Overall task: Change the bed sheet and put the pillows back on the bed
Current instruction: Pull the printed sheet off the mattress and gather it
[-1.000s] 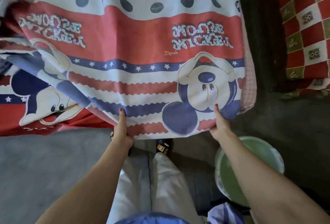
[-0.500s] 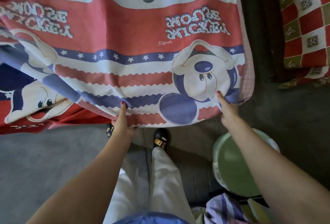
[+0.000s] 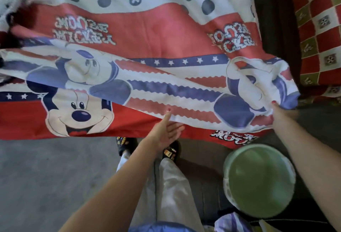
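The sheet (image 3: 147,34), printed in red, white and blue with cartoon mouse faces, is lying spread across the top of the view, its near edge folded back over a red layer beneath. The person is standing at that edge. The left hand (image 3: 166,130) is reaching under the fold, palm up, thumb lying on top of the cloth and fingers going beneath it; how firmly it is gripping cannot be told. The right hand (image 3: 282,115) is pinching the sheet's right corner, thumb on top, fingers hidden under the bunched cloth. A green bowl (image 3: 258,180) is sitting on the floor (image 3: 46,176) just below the right forearm. A red checked cloth (image 3: 317,28) is showing at upper right.
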